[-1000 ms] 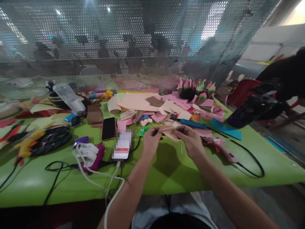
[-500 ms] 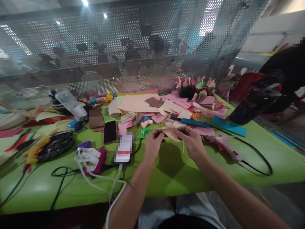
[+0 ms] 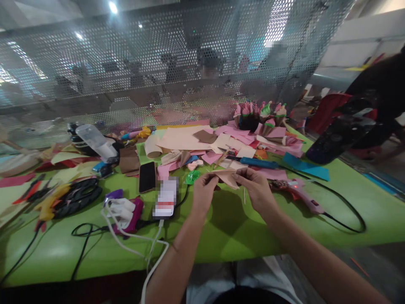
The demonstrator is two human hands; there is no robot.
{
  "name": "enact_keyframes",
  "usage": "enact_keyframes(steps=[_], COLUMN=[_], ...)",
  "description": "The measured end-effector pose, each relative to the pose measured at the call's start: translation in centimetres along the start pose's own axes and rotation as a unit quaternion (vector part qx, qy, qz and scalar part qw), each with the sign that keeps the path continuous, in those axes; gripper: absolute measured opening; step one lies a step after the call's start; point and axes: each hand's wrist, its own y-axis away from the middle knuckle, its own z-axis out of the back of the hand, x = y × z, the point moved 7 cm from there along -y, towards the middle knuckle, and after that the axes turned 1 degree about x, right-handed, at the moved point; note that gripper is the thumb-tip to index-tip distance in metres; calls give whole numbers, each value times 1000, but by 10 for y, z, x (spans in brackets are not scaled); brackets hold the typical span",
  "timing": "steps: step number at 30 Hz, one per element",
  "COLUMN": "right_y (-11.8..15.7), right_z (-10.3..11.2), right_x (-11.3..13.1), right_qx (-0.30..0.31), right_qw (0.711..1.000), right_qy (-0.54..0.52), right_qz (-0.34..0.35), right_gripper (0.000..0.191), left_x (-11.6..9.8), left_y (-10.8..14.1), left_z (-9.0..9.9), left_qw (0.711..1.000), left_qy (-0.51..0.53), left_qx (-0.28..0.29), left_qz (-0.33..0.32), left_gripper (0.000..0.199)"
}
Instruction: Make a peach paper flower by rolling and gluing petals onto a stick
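Note:
Between my two hands is a small folded piece of pale peach craft foam or paper, held above the green table. My left hand pinches its left end, fingers curled. At the right end, my right hand grips it between thumb and fingers. A thin pale strip or string hangs below the right fingers. To the right lies a pink hot glue gun with a small red light on. A crumpled green piece lies just left of my left hand.
Across the table lie two phones, a purple power adapter with white cables, a yellow-handled tool, paper scraps, a blue-handled tool and a dark bottle. Small pink-and-green cone figures stand behind. A perforated metal screen rises beyond.
The view has shifted slightly, so table items appear a little displaced. Both hands keep nearly the same hold on the folded piece.

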Motion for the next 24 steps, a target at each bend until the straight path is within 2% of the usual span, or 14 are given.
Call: enact_keyframes(steps=[19,24], right_y=[-2,-5], right_z=[2,3], right_x=[-3,-5], right_qx=[-7,-5], right_qw=[1000,1000], right_qy=[-1,4], right_qz=[-4,5], right_gripper=[42,39], left_x=[2,1], left_y=[-1,-1], left_z=[-1,-2], left_qw=[1000,1000], left_qy=[15,13], left_qx=[8,13], left_qz=[2,-1], left_gripper=[18,16])
